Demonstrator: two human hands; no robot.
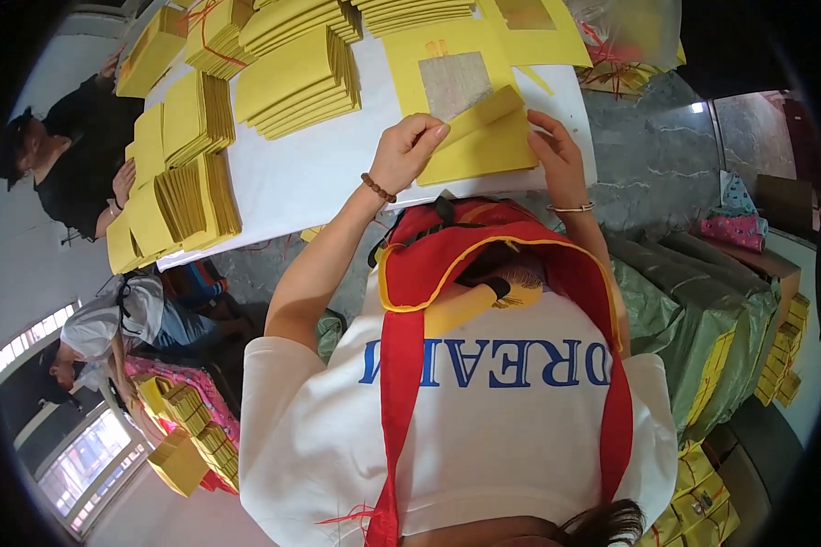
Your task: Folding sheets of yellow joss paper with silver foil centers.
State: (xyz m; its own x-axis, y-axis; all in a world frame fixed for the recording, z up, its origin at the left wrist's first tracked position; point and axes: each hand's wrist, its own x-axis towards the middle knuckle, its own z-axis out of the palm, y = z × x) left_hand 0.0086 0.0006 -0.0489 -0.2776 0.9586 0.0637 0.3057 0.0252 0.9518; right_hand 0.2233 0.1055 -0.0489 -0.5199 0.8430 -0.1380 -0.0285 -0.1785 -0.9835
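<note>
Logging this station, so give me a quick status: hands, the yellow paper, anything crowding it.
Left hand pinching the folded yellow sheet; right hand on its right edge. Sheet lies on the white table. Yellow paper stacks close behind.
</note>
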